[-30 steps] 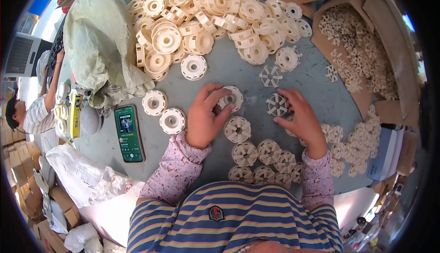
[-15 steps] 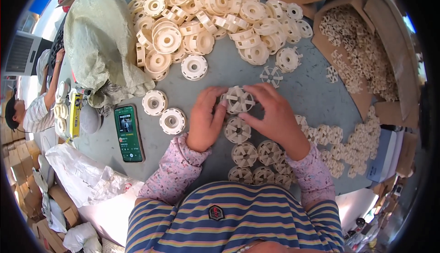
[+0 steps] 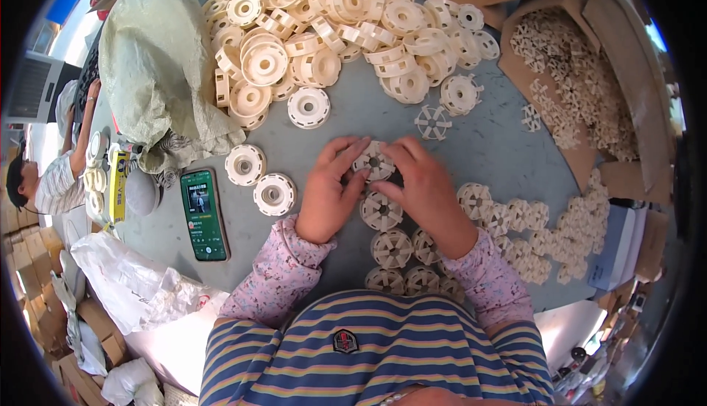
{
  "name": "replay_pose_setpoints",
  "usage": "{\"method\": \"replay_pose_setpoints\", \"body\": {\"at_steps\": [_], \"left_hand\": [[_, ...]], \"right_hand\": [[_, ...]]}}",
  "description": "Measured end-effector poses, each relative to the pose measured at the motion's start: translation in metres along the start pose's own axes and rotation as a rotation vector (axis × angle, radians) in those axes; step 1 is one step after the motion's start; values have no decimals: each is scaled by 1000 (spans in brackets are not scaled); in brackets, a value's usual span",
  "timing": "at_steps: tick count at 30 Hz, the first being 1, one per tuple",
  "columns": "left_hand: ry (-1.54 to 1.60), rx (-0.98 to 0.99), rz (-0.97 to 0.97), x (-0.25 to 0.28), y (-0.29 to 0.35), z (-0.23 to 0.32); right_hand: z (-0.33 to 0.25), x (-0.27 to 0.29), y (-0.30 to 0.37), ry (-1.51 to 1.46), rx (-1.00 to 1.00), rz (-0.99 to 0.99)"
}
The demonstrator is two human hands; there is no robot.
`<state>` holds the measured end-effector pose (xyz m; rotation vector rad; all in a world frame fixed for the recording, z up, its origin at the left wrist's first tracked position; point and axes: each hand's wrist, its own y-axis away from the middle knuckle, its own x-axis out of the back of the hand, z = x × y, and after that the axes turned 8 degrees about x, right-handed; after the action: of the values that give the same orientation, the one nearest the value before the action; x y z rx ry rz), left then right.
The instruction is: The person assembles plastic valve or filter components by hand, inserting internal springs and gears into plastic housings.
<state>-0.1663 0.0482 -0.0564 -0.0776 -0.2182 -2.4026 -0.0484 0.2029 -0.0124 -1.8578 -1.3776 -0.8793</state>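
Note:
In the middle of the table, a cream plastic wheel with a spoked star-shaped piece on its face (image 3: 374,160) sits between my two hands. My left hand (image 3: 331,192) closes on its left side, thumb and fingers at the rim. From the right, my right hand (image 3: 433,198) grips the same wheel, fingertips on its upper and lower edges. Just below lies a similar spoked wheel (image 3: 381,210), with several more in rows toward me, partly under my right forearm. Beyond my hands are a loose star-shaped piece (image 3: 432,122) and a wheel with prongs sticking out (image 3: 461,95).
A heap of cream wheels (image 3: 317,67) covers the table's far side. At right stands a cardboard box (image 3: 626,53) full of star-shaped pieces, with spoked parts (image 3: 526,214) clustered nearer. Leftward lie a phone (image 3: 205,214), two wheels (image 3: 245,164) and a woven sack (image 3: 158,60). Another person (image 3: 59,178) sits far left.
My right hand has moved left and its fingers have closed in on the wheel. Both hands' fingertips now press closer together around it. The whole view has shifted slightly.

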Motion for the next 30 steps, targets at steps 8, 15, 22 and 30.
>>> {"method": "replay_pose_setpoints", "body": {"at_steps": [8, 15, 22, 30], "left_hand": [[-488, -124, 180, 34, 35, 43], [-864, -62, 426, 78, 81, 22], [-592, -120, 290, 51, 78, 8], [-348, -74, 132, 45, 66, -3]], "right_hand": [[30, 64, 19, 120, 13, -67], [106, 45, 13, 86, 73, 170], [116, 68, 53, -946, -629, 215], [103, 72, 51, -32, -87, 91]]}}
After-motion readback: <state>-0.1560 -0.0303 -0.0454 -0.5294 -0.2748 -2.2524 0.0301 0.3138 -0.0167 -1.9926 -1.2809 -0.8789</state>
